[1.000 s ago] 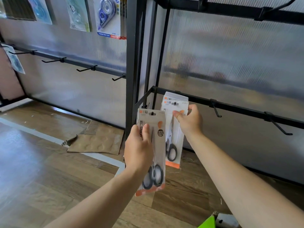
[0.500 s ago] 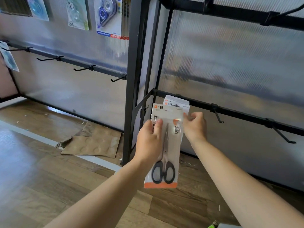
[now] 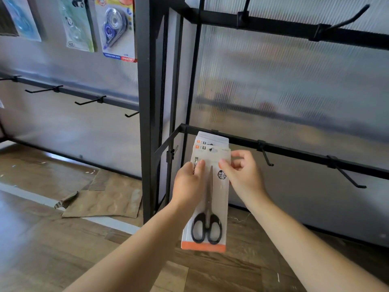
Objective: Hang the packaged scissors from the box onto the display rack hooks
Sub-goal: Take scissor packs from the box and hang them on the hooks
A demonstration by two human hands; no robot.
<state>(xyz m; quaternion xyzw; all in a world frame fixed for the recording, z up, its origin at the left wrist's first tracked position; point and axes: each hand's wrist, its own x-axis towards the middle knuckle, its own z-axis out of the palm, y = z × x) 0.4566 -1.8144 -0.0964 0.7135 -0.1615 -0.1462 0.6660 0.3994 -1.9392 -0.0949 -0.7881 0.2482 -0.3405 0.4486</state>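
A packaged pair of black-handled scissors (image 3: 207, 207) with an orange bottom strip hangs at the left end of the lower black rail (image 3: 294, 151). Its hang hole sits on the hook, in front of other scissor packs (image 3: 212, 138) hanging behind it. My left hand (image 3: 188, 184) grips the pack's left edge, thumb on its front. At the upper right edge my right hand (image 3: 242, 173) pinches the same pack with thumb and fingers. The box is out of view.
Empty black hooks (image 3: 266, 157) (image 3: 347, 175) stick out of the lower rail to the right, and more hooks (image 3: 345, 22) from the upper rail. Correction tape packs (image 3: 117, 28) hang on the left rack. Flattened cardboard (image 3: 105, 199) lies on the wooden floor.
My left hand brought its scissor pack up and right onto the hook in front of the hanging packs. My right hand shifted from the hanging packs to the new pack's right edge.
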